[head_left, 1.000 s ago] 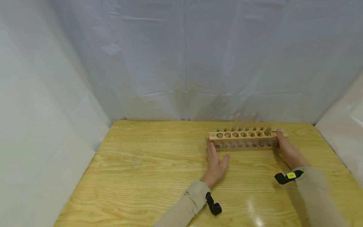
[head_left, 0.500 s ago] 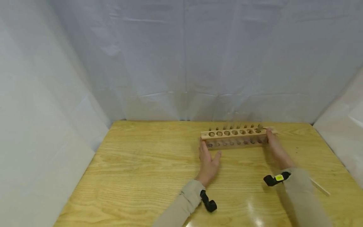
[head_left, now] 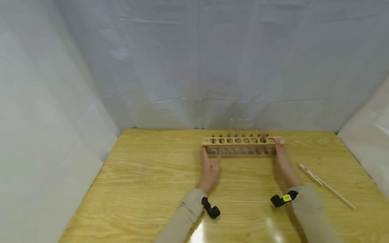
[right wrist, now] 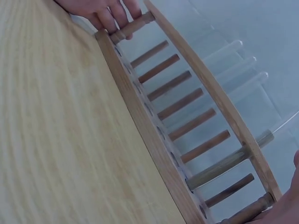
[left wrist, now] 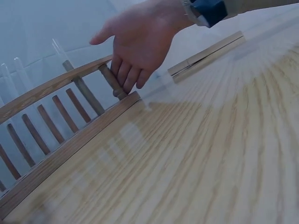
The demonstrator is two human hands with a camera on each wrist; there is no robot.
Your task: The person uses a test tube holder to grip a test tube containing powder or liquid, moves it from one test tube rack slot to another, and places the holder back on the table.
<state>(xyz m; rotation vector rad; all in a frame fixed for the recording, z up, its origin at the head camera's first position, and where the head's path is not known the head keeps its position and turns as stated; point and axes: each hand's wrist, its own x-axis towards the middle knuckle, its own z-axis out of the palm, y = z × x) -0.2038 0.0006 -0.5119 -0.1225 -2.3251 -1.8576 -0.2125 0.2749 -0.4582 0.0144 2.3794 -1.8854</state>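
Left hand [head_left: 209, 172] and right hand [head_left: 285, 167] unclenched, touching opposite ends, wooden test-tube rack [head_left: 242, 143] between them

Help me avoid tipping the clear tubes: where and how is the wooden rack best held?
Likely best by the left end post and right end post, coming in from both ends, palms inward. The wooden rack is long and stands upright, so paired end grips should keep it level; clear tubes rising past the top rail make an overhead approach riskier.

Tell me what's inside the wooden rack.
Three clear tubes and one grey-green cylinder stand in the wooden rack. In the head view, the right hand partly covers the rightmost hole, hiding part of its inside.
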